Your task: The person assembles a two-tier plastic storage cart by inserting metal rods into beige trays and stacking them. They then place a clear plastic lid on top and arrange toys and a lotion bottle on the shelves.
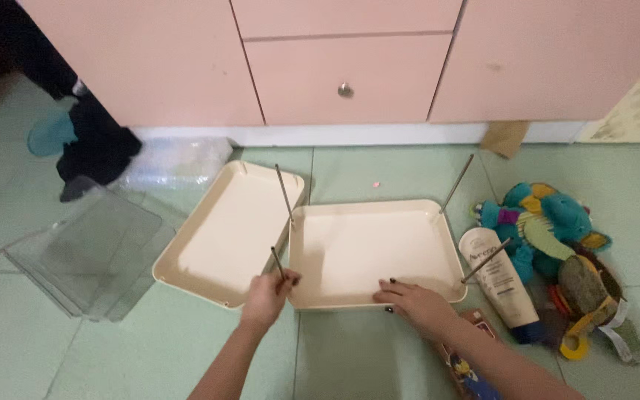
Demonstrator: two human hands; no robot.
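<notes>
A cream square tray (368,211) lies on the green floor with thin metal rods standing at its corners. My left hand (267,296) pinches the rod (278,263) at the tray's near left corner. My right hand (416,304) lies flat on the tray's near rim, fingers spread. Other rods rise at the far left corner (284,191), far right corner (457,183) and near right corner (485,261). A second cream tray (187,248) lies tilted just to the left, touching the first.
Clear glass or plastic panels (90,252) are stacked at the left. A white lotion tube (499,278) and a colourful plush toy (557,244) lie at the right. Pink cabinet drawers (346,70) stand behind. Dark clothing (94,144) and a plastic bag (179,159) lie at the back left.
</notes>
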